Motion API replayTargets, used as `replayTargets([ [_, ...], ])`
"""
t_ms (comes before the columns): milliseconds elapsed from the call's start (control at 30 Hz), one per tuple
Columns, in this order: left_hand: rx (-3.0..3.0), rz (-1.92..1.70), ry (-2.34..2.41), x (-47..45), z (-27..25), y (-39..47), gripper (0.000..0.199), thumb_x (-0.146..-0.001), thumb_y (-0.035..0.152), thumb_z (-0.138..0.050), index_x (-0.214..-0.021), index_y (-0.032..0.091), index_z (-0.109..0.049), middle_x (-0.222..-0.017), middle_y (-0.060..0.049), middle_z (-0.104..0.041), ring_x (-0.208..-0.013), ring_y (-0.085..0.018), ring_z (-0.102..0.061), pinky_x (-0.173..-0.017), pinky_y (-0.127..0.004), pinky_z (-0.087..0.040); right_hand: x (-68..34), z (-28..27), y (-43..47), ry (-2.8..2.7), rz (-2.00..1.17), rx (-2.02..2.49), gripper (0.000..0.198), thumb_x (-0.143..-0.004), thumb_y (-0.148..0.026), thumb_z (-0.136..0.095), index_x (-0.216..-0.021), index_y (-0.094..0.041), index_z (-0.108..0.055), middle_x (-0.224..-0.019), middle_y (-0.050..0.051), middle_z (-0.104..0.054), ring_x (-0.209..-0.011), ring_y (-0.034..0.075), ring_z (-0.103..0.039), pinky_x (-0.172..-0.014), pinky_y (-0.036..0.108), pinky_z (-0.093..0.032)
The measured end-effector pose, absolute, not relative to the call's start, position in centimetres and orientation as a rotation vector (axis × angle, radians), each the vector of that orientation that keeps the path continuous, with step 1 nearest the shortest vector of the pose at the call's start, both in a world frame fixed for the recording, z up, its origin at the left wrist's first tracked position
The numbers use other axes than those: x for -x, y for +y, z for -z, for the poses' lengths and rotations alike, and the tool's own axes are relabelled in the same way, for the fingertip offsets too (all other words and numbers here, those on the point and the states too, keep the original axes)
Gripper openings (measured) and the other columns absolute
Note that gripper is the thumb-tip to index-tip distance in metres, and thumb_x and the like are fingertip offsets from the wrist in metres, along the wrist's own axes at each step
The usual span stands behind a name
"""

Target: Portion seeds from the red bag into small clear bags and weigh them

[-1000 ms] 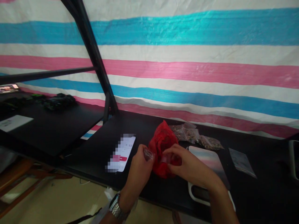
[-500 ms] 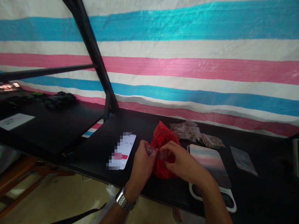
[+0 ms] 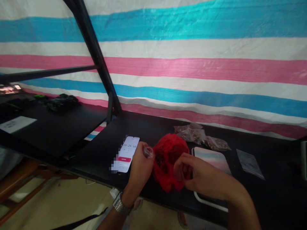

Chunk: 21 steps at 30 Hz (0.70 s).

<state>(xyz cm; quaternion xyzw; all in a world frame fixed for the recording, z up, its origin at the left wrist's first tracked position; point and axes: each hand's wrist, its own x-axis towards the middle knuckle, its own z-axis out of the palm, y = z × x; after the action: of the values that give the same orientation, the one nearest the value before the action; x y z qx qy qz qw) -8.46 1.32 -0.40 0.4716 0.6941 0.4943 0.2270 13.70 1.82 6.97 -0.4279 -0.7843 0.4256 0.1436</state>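
A red plastic bag (image 3: 171,142) stands with its mouth open, dark contents partly visible inside. My left hand (image 3: 141,164), wearing a metal watch at the wrist, is closed on a crumpled clear plastic bag (image 3: 149,151) at the red bag's left edge. Whether it also grips the red rim is hidden. On the other side, my right hand (image 3: 192,172) has its fingers curled and pinched on the red bag's near right edge. Beneath the right hand lies a flat scale (image 3: 211,156) with a shiny top, partly covered by the wrist.
Behind the scale lie several small clear bags of brown bits (image 3: 198,135). A flat zip bag (image 3: 250,163) rests to the right. A phone (image 3: 128,153) showing a timer lies left of my hands. The black table (image 3: 100,153) meets a second table (image 3: 72,127) beside a slanted black post (image 3: 96,54).
My hands have moved apart, the left one leftward, the right one rightward and down. The red bag's mouth has spread wider and its tall peak has dropped.
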Motion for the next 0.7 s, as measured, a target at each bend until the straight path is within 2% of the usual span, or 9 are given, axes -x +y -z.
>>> replayTargets([
  [100, -1.277, -1.409, 1.885, 8.9, 0.3, 0.9, 0.012, -0.084, 0.025, -0.061, -0.092, 0.026, -0.052, -0.082, 0.003, -0.06, -0.075, -0.02, -0.061, -0.07, -0.031, -0.046, -14.1, -7.1, 2.0, -2.209, -1.2, 1.233, 0.043, -0.07, 0.002, -0.06, -0.099, -0.027, -0.074, -0.096, -0.001, -0.073, -0.083, 0.017, -0.069, -0.074, 0.028, -0.054],
  [267, -1.373, -1.27, 1.919, 9.2, 0.3, 0.0, 0.012, -0.083, 0.022, -0.06, -0.093, 0.025, -0.055, -0.082, 0.001, -0.062, -0.076, -0.022, -0.063, -0.07, -0.033, -0.045, -10.8, -6.2, 3.3, -2.079, -1.035, 1.101, 0.025, -0.083, -0.005, -0.065, -0.099, -0.024, -0.072, -0.106, 0.001, -0.07, -0.093, 0.017, -0.067, -0.086, 0.03, -0.054],
  [433, -1.39, -1.142, 1.895, 9.3, 0.1, -0.2, 0.017, -0.082, 0.015, -0.056, -0.095, 0.025, -0.054, -0.078, 0.0, -0.064, -0.07, -0.023, -0.063, -0.066, -0.033, -0.042, -7.3, -3.7, 4.0, -2.208, -0.858, 1.283, 0.037, -0.083, 0.001, -0.063, -0.11, -0.022, -0.072, -0.12, 0.006, -0.065, -0.103, 0.021, -0.068, -0.098, 0.038, -0.051],
  [567, -1.369, -1.244, 1.903, 9.1, -0.1, 0.1, 0.011, -0.083, 0.017, -0.055, -0.089, 0.025, -0.054, -0.076, 0.001, -0.061, -0.071, -0.022, -0.061, -0.067, -0.033, -0.041, -7.0, -2.9, 4.1, -2.265, -0.722, 1.476, 0.038, -0.085, -0.002, -0.063, -0.117, -0.022, -0.071, -0.122, 0.01, -0.065, -0.104, 0.025, -0.069, -0.095, 0.04, -0.051],
  [700, -1.169, -1.388, 1.794, 8.8, -0.1, 0.4, 0.011, -0.075, 0.022, -0.06, -0.083, 0.025, -0.053, -0.075, 0.003, -0.057, -0.07, -0.019, -0.058, -0.066, -0.03, -0.044, -7.4, -3.0, 4.0, -2.27, -0.705, 1.505, 0.033, -0.087, -0.005, -0.063, -0.115, -0.021, -0.069, -0.122, 0.011, -0.066, -0.102, 0.026, -0.069, -0.092, 0.039, -0.051],
])
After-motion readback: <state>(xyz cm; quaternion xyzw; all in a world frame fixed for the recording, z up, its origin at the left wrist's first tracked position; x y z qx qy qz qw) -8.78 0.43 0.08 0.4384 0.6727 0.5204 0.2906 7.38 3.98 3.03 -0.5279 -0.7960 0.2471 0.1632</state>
